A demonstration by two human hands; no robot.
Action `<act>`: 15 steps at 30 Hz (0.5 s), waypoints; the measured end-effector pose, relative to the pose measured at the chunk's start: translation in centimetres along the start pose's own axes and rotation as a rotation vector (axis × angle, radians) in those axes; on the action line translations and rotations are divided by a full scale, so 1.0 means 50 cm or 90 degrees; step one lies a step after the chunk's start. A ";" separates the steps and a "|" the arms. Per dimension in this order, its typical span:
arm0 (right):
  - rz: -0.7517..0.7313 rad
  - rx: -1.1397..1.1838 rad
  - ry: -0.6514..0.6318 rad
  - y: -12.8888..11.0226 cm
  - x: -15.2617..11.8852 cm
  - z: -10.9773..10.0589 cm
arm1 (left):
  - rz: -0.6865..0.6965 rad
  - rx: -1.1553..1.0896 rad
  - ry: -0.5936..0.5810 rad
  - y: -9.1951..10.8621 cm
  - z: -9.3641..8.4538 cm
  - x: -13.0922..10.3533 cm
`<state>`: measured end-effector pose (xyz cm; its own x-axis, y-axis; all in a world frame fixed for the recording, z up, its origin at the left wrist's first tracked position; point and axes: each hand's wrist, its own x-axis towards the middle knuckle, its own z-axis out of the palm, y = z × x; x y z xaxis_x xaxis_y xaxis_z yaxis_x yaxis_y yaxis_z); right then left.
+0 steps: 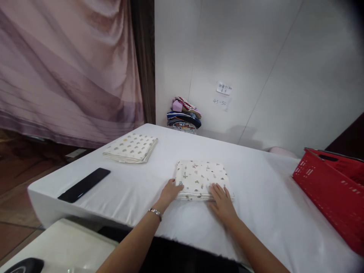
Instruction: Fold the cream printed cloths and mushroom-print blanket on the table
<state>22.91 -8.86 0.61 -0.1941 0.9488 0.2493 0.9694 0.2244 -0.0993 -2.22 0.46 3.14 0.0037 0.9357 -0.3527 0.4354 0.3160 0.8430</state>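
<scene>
A folded white cloth (201, 176) with a small print of plants and shells lies in several layers on the white-covered table (127, 189). At its near left corner is my left hand (169, 192), the thumb resting on top and the other fingers along the left side. My right hand (223, 201) lies with fingers spread over the near right edge, palm down. Both hands touch the cloth without lifting it. Farther left sits another folded cloth (132, 147), white with rows of grey-green motifs.
A black phone (84, 185) lies near the table's left edge. At the right stands a red plastic basket (327, 189). A pile of folded fabrics (184, 115) rises behind the table by the wall. A pinkish curtain (71, 68) hangs at the left.
</scene>
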 end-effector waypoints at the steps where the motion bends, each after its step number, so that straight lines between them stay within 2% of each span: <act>1: -0.027 -0.003 0.010 -0.016 0.003 0.004 | -0.015 -0.042 -0.016 0.007 0.000 -0.007; 6: -0.107 0.003 0.062 -0.108 0.044 0.016 | -0.034 -0.229 -0.109 0.041 0.000 -0.038; 9: -0.096 0.024 0.097 -0.148 0.073 0.021 | -0.028 -0.271 -0.136 0.048 0.001 -0.045; 12: -0.068 0.055 0.143 -0.161 0.091 0.032 | -0.039 -0.303 -0.144 0.043 0.003 -0.047; 15: -0.082 0.102 0.181 -0.151 0.090 0.048 | -0.038 -0.311 -0.168 0.028 0.005 -0.048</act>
<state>14.35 -5.78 0.18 -0.2413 0.8158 0.5257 0.8993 0.3915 -0.1947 -1.42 -1.39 5.06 0.2452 0.8626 -0.4425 -0.0260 0.4621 0.8864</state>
